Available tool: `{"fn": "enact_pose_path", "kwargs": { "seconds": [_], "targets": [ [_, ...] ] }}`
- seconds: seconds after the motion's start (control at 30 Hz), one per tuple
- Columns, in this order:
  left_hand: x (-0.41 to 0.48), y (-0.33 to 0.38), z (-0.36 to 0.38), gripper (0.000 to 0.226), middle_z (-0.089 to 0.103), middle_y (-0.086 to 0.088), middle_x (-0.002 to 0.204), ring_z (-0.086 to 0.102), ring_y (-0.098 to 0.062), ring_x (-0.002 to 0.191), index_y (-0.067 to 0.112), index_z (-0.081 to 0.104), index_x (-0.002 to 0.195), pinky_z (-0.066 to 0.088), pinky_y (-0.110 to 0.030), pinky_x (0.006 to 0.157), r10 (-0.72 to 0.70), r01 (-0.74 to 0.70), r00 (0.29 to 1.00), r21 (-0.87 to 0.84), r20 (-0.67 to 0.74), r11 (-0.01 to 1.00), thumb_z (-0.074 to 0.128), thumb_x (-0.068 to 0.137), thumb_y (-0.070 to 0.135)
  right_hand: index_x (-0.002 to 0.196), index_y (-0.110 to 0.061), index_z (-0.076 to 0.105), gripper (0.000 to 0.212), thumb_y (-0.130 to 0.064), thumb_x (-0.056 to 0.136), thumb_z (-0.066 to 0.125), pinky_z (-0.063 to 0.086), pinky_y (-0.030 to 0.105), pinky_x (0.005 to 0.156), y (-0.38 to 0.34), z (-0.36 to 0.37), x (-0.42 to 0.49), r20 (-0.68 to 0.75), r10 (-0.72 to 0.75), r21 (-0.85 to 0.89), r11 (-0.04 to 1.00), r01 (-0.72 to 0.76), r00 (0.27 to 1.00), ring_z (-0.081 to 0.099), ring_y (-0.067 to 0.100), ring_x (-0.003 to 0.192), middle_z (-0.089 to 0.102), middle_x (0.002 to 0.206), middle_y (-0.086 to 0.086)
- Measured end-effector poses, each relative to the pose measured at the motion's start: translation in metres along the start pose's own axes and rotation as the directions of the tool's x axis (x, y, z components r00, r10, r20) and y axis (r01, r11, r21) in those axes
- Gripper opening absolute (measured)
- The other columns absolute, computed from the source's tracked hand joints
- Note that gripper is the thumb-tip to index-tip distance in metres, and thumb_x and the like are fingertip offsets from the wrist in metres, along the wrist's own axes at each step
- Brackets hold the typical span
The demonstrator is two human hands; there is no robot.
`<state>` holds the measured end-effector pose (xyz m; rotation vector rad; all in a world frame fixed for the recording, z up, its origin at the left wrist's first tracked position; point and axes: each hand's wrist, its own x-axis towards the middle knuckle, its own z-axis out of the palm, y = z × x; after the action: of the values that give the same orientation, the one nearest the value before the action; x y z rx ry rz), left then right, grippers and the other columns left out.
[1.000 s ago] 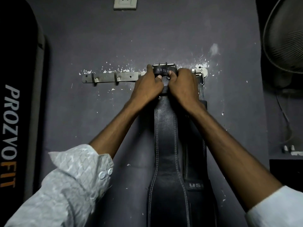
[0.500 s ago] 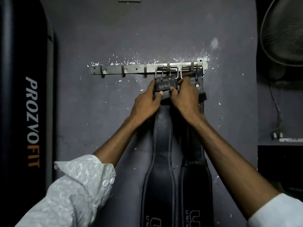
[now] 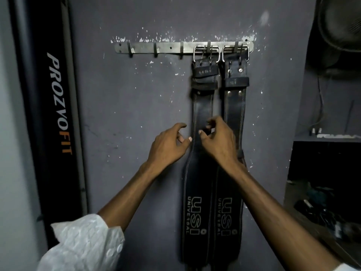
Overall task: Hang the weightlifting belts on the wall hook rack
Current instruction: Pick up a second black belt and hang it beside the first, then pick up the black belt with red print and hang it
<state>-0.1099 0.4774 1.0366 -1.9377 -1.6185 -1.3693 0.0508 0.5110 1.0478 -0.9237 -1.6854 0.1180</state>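
Observation:
A metal hook rack [image 3: 168, 47] is screwed to the grey wall. Two black leather weightlifting belts hang from its right-hand hooks by their steel buckles. The left belt [image 3: 201, 106] and the right belt [image 3: 234, 106] hang straight down side by side, each printed USI UNIVERSAL lower down. My left hand [image 3: 168, 145] hovers just left of the left belt, fingers spread, holding nothing. My right hand [image 3: 218, 139] is in front of the gap between the belts, fingers loosely curled and apart, also holding nothing.
Three hooks on the left part of the rack are bare. A tall black PROZVOFIT pad [image 3: 56, 102] stands against the wall at left. A fan [image 3: 340, 24] is at upper right, above a dark shelf [image 3: 328, 184] with clutter.
Both hands let go of the left belt's buckle end and dropped down to mid-belt height. The belt now hangs from its hook on its own.

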Motion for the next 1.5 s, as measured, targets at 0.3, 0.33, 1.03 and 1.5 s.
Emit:
{"fn": "enact_pose_path", "kwargs": {
  "seconds": [0.3,0.33,1.03,1.5],
  "targets": [
    [-0.171,-0.091,0.080,0.048,0.066,0.010,0.093,0.060,-0.008,0.072,0.030,0.055,0.132,0.053,-0.030,0.077,-0.287,0.298,0.924,-0.005,0.253,0.955,0.066,0.087,0.038,0.112,-0.017,0.063,0.029,-0.019,0.085,0.072,0.057,0.034,0.079,0.093,0.080,-0.152,0.265,0.141,0.065,0.984,-0.163,0.954,0.065,0.015,0.074,0.068,0.100,0.001],
    [-0.196,-0.104,0.092,0.049,0.068,0.006,0.097,0.063,-0.013,0.077,0.028,0.055,0.133,0.054,-0.031,0.078,-0.324,0.336,0.901,0.009,0.287,0.942,0.067,0.086,0.036,0.111,-0.017,0.064,0.028,-0.019,0.084,0.071,0.056,0.035,0.080,0.108,0.091,-0.173,0.302,0.152,0.070,0.981,-0.181,0.941,0.065,0.016,0.076,0.067,0.100,0.002],
    [-0.897,-0.249,0.294,0.043,0.074,0.001,0.104,0.069,-0.017,0.096,0.024,0.060,0.128,0.042,-0.019,0.075,-0.831,0.782,-0.108,0.563,0.546,0.268,0.069,0.087,0.029,0.113,-0.012,0.069,0.023,-0.018,0.090,0.070,0.041,0.016,0.079,0.386,0.247,-0.874,0.789,0.611,-0.461,0.659,-0.594,0.065,0.070,0.023,0.100,0.075,0.110,0.005],
    [-1.284,-0.424,0.388,0.055,0.073,-0.007,0.111,0.068,-0.021,0.105,0.021,0.074,0.105,0.051,-0.046,0.099,-0.844,0.818,-0.051,0.507,0.533,0.271,0.057,0.084,0.069,0.112,-0.016,0.065,0.023,-0.020,0.090,0.070,0.058,0.038,0.087,0.457,0.353,-1.170,0.804,0.556,-0.549,0.559,-0.622,-0.210,0.069,0.017,0.096,0.070,0.100,-0.003]
  ]
}}
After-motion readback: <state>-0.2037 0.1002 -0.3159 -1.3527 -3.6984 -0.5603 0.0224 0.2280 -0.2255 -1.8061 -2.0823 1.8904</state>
